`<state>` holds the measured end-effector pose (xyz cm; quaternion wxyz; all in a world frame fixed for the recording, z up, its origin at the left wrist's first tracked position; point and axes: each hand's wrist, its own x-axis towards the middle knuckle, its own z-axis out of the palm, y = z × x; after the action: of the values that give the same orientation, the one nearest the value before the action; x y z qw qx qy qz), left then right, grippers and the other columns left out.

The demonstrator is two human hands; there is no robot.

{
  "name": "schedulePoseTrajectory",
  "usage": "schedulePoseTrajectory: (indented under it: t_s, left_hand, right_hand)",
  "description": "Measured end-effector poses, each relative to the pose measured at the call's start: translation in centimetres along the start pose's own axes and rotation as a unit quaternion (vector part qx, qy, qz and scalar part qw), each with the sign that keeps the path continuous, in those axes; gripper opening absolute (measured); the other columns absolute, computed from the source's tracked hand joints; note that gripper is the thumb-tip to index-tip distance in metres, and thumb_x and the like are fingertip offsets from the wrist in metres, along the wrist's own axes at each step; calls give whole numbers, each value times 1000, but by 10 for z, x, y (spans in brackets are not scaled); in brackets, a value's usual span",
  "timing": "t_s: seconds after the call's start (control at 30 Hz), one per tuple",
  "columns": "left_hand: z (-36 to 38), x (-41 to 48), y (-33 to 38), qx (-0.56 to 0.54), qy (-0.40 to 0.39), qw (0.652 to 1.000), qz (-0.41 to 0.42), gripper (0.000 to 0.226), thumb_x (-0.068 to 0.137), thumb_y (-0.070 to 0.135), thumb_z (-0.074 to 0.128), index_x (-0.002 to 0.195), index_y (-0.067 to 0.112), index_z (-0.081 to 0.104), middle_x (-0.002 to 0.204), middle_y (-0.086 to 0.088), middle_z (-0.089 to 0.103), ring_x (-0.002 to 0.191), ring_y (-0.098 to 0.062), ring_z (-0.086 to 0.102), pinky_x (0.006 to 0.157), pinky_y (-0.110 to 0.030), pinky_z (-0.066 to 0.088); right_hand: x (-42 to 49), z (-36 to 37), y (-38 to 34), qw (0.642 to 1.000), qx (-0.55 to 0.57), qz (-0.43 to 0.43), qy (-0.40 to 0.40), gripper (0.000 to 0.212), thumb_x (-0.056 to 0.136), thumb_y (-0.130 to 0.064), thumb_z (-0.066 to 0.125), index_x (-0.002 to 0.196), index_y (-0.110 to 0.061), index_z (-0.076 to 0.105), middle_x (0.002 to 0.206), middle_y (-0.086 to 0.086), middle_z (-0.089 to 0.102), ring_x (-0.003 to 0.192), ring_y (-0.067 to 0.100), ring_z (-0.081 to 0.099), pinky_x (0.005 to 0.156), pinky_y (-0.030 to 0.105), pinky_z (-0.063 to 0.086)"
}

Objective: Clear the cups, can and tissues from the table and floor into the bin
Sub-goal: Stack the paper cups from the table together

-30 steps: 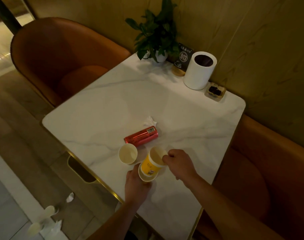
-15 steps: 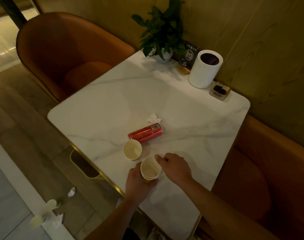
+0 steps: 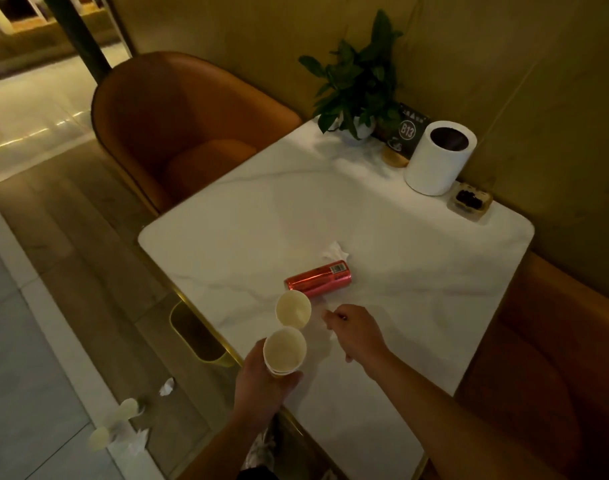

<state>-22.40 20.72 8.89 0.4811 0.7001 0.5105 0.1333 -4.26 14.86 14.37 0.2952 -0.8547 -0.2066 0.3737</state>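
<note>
Cups (image 3: 284, 351) sit stacked in your left hand (image 3: 261, 386) at the surface's near edge; your right hand (image 3: 356, 332) reaches half-open, empty. One cup (image 3: 293, 309), can (image 3: 318, 280), tissue (image 3: 335, 251) and floor litter (image 3: 123, 427) remain.

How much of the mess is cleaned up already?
Not much yet. Two cups look nested into a stack held in the left hand. The right hand is empty, near a third cup. Still left: the red can, the tissue, and the cups and tissues on the floor. Nothing visibly binned.
</note>
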Motion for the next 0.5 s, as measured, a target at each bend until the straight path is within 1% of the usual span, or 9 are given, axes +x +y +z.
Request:
schedulePoseTrajectory:
  t_s: [0.07, 0.13, 0.23, 0.33, 0.4, 0.47, 0.5]
  left_hand:
    - [-7, 4, -1, 0, 2, 1000, -10, 66, 57, 24, 90, 111, 28, 53, 102, 9, 63, 95, -16, 59, 77, -28, 43]
    - [-11, 9, -4, 4, 6, 1000, -14, 70, 58, 26, 90, 116, 24, 53, 105, 9, 62, 98, -16, 58, 80, -30, 44]
    - [-18, 17, -6, 6, 26, 999, -21, 76, 59, 24, 89, 124, 19, 50, 112, 5, 62, 103, -20, 59, 84, -35, 48]
    - [-23, 24, -7, -2, 52, 998, -26, 76, 59, 19, 89, 124, 17, 51, 110, 0, 64, 103, -26, 61, 82, -36, 48]
    - [-25, 27, -6, -7, 60, 998, -31, 74, 59, 18, 89, 123, 16, 52, 106, 2, 62, 102, -27, 62, 79, -33, 46]
    - [-28, 28, -6, -9, 65, 997, -33, 73, 59, 17, 89, 123, 16, 53, 108, 0, 63, 102, -26, 61, 79, -32, 44]
    - [-28, 29, -6, -11, 65, 997, -35, 73, 59, 17, 89, 123, 16, 53, 110, -2, 64, 103, -25, 61, 80, -32, 44]
  right_hand:
    - [6, 4, -7, 1000, -1, -7, 11, 23, 88, -36, 55, 86, -15, 64, 67, -2, 60, 55, 22, 63, 45, 33, 56]
    - [12, 9, -13, 1000, 5, -12, 26, 17, 86, -36, 56, 88, -20, 64, 76, -1, 64, 60, 24, 67, 48, 36, 59]
    - [20, 16, -19, 999, 6, -5, 35, 21, 83, -44, 58, 87, -24, 64, 81, 0, 70, 64, 24, 70, 53, 40, 61]
    - [28, 23, -21, 999, -9, 5, 32, 26, 81, -50, 59, 82, -25, 63, 79, 0, 73, 67, 21, 72, 59, 43, 62]
    - [33, 28, -21, 999, -31, -1, 26, 23, 80, -49, 60, 82, -26, 63, 81, 0, 74, 72, 22, 72, 66, 45, 62]
    - [37, 32, -19, 999, -48, -5, 17, 18, 81, -45, 61, 85, -28, 66, 85, 0, 75, 80, 23, 71, 72, 45, 61]
    - [38, 33, -18, 999, -49, -6, 16, 16, 80, -42, 61, 86, -28, 66, 86, 0, 74, 81, 23, 71, 73, 45, 61]
